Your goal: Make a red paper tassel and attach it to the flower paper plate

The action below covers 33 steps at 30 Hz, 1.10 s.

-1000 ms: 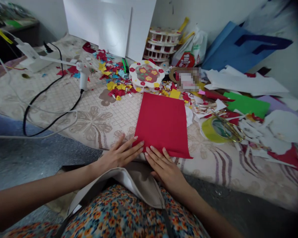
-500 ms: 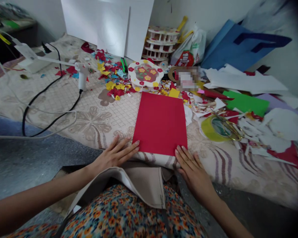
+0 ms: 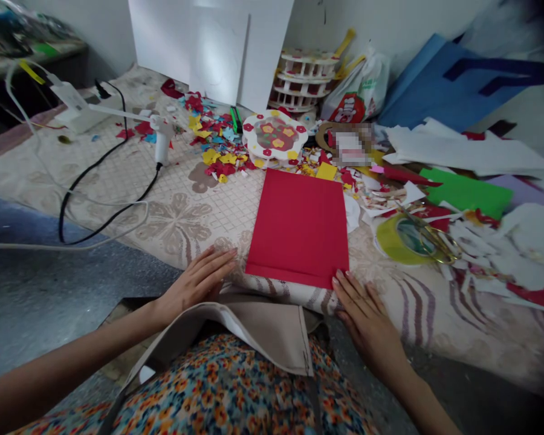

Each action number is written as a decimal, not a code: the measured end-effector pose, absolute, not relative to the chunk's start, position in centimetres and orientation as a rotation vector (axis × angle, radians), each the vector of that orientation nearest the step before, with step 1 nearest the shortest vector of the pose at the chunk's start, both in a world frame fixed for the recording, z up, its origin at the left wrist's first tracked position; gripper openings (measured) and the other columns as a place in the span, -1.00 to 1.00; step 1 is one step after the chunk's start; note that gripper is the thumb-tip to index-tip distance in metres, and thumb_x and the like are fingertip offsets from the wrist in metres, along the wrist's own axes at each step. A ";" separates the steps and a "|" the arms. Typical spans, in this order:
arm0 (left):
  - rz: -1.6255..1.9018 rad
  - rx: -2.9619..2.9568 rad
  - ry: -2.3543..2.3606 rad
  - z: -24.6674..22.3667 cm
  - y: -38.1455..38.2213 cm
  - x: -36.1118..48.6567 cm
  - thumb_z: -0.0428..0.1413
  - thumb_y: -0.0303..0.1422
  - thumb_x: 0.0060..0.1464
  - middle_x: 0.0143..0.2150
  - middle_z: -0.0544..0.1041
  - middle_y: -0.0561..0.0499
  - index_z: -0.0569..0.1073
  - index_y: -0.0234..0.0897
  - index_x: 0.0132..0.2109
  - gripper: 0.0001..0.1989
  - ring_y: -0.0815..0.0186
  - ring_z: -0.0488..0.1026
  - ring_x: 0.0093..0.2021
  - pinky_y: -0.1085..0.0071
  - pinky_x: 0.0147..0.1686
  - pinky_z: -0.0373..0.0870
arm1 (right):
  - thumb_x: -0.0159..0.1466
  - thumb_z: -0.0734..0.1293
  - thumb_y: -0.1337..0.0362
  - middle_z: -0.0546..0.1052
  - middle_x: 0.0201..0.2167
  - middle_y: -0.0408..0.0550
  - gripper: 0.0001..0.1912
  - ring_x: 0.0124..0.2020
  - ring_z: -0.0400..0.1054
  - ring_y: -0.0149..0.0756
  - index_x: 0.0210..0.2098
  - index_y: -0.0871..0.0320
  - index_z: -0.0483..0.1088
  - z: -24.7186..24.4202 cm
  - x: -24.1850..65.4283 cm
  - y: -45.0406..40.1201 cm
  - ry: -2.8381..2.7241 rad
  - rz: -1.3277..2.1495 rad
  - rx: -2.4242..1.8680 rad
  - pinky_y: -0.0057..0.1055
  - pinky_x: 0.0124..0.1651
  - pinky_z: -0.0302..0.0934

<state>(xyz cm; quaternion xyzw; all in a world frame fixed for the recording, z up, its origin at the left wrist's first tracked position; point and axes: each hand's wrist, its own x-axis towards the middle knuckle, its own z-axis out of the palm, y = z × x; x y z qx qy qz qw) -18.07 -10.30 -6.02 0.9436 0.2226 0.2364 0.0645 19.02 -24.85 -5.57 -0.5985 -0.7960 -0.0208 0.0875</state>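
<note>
A red sheet of paper or thin foam lies flat near the table's front edge, with a crease running along its near side. My left hand rests on the edge of the patterned tablecloth, a little left of the sheet and apart from it, fingers stretched out. At the sheet's near right corner, my right hand lies flat with its fingertips touching it. Neither hand grips anything. Just beyond the sheet stands a white scalloped piece decorated with red and yellow flowers.
A glue gun with a black cord stands at left. Yellow tape with scissors on it sits right, beside paper scraps. Behind are a tiered white stand, a plastic bag, a blue bag and a white board.
My left hand has slid left, off the sheet's near left corner. The crease along the near side now shows. My right hand stays at its corner; the whole view has shifted slightly.
</note>
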 end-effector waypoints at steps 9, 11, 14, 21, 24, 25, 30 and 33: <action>0.736 2.974 0.279 -3.7 -7.8 -13.9 0.04 -0.42 0.23 0.08 0.52 -0.08 0.37 -0.33 0.11 -0.69 0.27 0.37 0.17 0.19 0.32 0.05 | 0.35 0.20 0.35 0.42 0.15 -0.01 -0.42 0.20 0.24 -0.19 0.33 0.00 0.04 -4.2 20.3 -23.4 -2.186 0.092 -1.632 -0.11 0.21 0.17; 0.736 2.966 0.290 -3.8 -7.7 -13.7 0.03 -0.43 0.23 0.07 0.53 -0.08 0.40 -0.32 0.08 -0.72 0.28 0.40 0.13 0.20 0.29 0.10 | 0.33 0.23 0.36 0.47 0.09 -0.03 -0.48 0.13 0.30 -0.18 0.26 -0.03 0.17 -4.1 20.5 -22.8 -2.153 0.099 -1.589 -0.10 0.17 0.21; 0.741 2.951 0.294 -4.1 -7.9 -13.8 0.03 -0.44 0.23 0.08 0.52 -0.09 0.39 -0.31 0.07 -0.73 0.28 0.40 0.14 0.20 0.26 0.16 | 0.32 0.26 0.37 0.50 0.03 -0.03 -0.57 0.06 0.35 -0.16 0.16 -0.04 0.32 -4.2 20.6 -22.3 -2.113 0.100 -1.556 -0.07 0.12 0.24; 0.801 2.901 0.359 -4.6 -8.2 -13.8 0.07 -0.46 0.20 0.06 0.53 -0.13 0.33 -0.35 0.14 -0.64 0.25 0.41 0.13 0.19 0.19 0.25 | 0.30 0.28 0.39 0.49 0.04 0.00 -0.58 0.05 0.33 -0.13 0.13 0.00 0.35 -4.5 21.0 -21.9 -2.140 0.083 -1.550 -0.06 0.09 0.25; 0.812 2.889 0.341 -4.7 -8.1 -13.8 0.05 -0.46 0.21 0.05 0.54 -0.11 0.36 -0.32 0.11 -0.68 0.23 0.40 0.14 0.18 0.18 0.26 | 0.30 0.26 0.43 0.49 0.03 0.00 -0.56 0.05 0.32 -0.13 0.15 0.00 0.34 -4.6 21.2 -21.6 -2.149 0.053 -1.538 -0.05 0.10 0.24; 0.807 2.892 0.329 -4.6 -8.1 -13.8 0.04 -0.47 0.22 0.05 0.54 -0.10 0.38 -0.30 0.09 -0.71 0.24 0.40 0.14 0.18 0.19 0.25 | 0.30 0.25 0.44 0.49 0.03 0.00 -0.56 0.05 0.32 -0.13 0.15 0.00 0.34 -4.6 21.3 -21.5 -2.153 0.047 -1.534 -0.06 0.10 0.24; 0.796 2.916 0.341 -4.2 -7.8 -13.4 -0.01 -0.48 0.24 0.04 0.54 -0.08 0.40 -0.27 0.06 -0.73 0.25 0.41 0.13 0.18 0.20 0.24 | 0.30 0.25 0.44 0.50 0.01 0.01 -0.57 0.03 0.33 -0.14 0.13 0.02 0.36 -4.5 21.9 -20.9 -2.176 0.048 -1.519 -0.09 0.10 0.25; 0.852 2.905 0.392 -4.3 -7.9 -13.0 0.06 -0.47 0.20 0.00 0.57 -0.07 0.40 -0.30 0.06 -0.72 0.26 0.44 0.08 0.19 0.18 0.27 | 0.29 0.29 0.40 0.51 0.00 0.01 -0.60 0.01 0.35 -0.15 0.11 0.04 0.38 -4.2 22.1 -20.6 -2.182 0.055 -1.505 -0.10 0.08 0.26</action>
